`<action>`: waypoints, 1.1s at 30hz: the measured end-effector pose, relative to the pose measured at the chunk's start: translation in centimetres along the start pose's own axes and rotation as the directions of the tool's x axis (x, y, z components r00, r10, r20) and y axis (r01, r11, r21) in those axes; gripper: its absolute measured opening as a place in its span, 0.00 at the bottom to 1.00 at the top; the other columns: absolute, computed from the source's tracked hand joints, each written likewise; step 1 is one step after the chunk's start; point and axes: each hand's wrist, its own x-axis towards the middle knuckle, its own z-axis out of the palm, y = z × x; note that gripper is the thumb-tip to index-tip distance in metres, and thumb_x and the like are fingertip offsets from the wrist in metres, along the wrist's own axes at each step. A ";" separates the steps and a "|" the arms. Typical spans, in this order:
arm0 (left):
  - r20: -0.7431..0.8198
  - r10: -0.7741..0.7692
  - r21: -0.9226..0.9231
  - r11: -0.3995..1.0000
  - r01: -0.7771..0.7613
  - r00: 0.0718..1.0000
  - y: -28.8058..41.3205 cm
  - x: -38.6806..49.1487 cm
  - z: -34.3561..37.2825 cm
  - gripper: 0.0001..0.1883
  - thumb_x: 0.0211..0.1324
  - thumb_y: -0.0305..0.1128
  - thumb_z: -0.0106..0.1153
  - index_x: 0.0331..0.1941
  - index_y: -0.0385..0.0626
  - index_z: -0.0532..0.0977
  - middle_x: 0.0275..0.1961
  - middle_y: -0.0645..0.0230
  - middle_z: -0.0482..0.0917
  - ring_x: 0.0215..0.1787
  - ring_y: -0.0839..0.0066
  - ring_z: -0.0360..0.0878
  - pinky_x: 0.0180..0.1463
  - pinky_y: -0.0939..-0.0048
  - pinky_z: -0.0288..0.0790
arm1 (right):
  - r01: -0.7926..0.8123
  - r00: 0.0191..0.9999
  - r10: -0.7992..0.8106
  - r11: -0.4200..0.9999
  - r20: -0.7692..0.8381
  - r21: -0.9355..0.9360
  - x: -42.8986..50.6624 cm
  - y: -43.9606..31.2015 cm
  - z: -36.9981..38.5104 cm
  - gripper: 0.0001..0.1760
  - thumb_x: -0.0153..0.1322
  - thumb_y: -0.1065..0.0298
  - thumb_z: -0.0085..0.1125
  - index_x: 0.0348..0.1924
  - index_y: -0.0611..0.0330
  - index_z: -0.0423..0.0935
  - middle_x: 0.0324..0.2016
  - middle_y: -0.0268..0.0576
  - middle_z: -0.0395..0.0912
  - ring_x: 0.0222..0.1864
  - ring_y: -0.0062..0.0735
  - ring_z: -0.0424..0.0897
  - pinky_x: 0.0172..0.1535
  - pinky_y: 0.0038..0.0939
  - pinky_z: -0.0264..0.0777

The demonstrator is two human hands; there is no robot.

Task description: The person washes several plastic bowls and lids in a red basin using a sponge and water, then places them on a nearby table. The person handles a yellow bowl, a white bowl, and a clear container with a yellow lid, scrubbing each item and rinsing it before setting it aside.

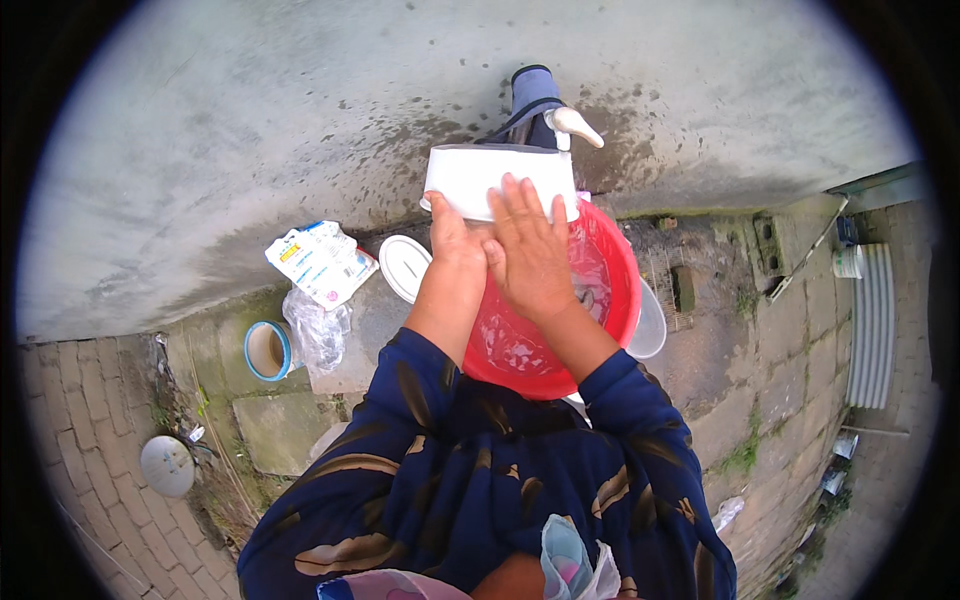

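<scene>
A white plastic container (469, 176) is tilted above a red plastic basin (626, 300) that holds water. My left hand (457, 236) is under its lower edge, with a fingertip at the left corner. My right hand (531, 244) lies with spread fingers against the container's white face. Behind the container is a tap with a pale handle (574, 124), its pipe wrapped in blue-grey cloth (534, 86). To the left of my left wrist lies a white oval lid (405, 266) with a slot. The container's inside is hidden from view.
A printed plastic packet (319, 262), a clear plastic bag (319, 330) and a blue-rimmed bucket (268, 351) are on the left. A wall (300, 112) rises ahead. A clear plastic tub (651, 322) sits beside the basin, and a metal grate (664, 281) lies farther right.
</scene>
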 end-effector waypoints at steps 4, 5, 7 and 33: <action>0.110 0.103 -0.141 0.986 -0.087 0.989 -0.6 0.0 -0.1 0.32 0.68 0.58 0.22 0.63 0.47 0.60 0.63 0.61 0.67 0.65 0.62 0.64 0.68 0.53 0.59 | 0.010 1.000 -0.010 0.993 -0.002 0.120 0.7 1.9 -0.4 0.33 0.70 0.60 0.48 0.66 0.62 0.55 0.68 0.50 0.51 0.70 0.47 0.49 0.69 0.48 0.38; 0.121 0.132 -0.118 0.986 -0.118 0.984 -0.7 0.1 0.1 0.32 0.68 0.57 0.23 0.63 0.47 0.61 0.63 0.62 0.67 0.65 0.62 0.65 0.68 0.54 0.59 | -0.049 0.998 0.053 0.980 -0.019 0.193 0.9 2.9 -0.4 0.33 0.70 0.60 0.48 0.66 0.62 0.56 0.68 0.50 0.51 0.70 0.47 0.50 0.69 0.48 0.39; 0.080 0.175 -0.076 0.983 -0.169 0.981 -1.2 0.1 0.2 0.31 0.68 0.56 0.25 0.62 0.45 0.61 0.62 0.63 0.68 0.64 0.63 0.65 0.68 0.55 0.60 | -0.077 0.992 0.106 0.945 -0.075 0.318 0.6 3.6 -0.2 0.32 0.71 0.63 0.46 0.66 0.61 0.55 0.68 0.51 0.50 0.70 0.49 0.48 0.69 0.47 0.40; 0.214 -0.431 0.537 0.802 0.263 0.877 -6.0 1.4 3.1 0.29 0.65 0.55 0.43 0.54 0.41 0.69 0.51 0.59 0.77 0.49 0.66 0.76 0.53 0.57 0.70 | -0.020 1.000 0.020 1.000 0.017 0.003 -7.6 5.0 -6.4 0.28 0.66 0.68 0.52 0.60 0.56 0.66 0.64 0.53 0.58 0.67 0.55 0.55 0.67 0.49 0.47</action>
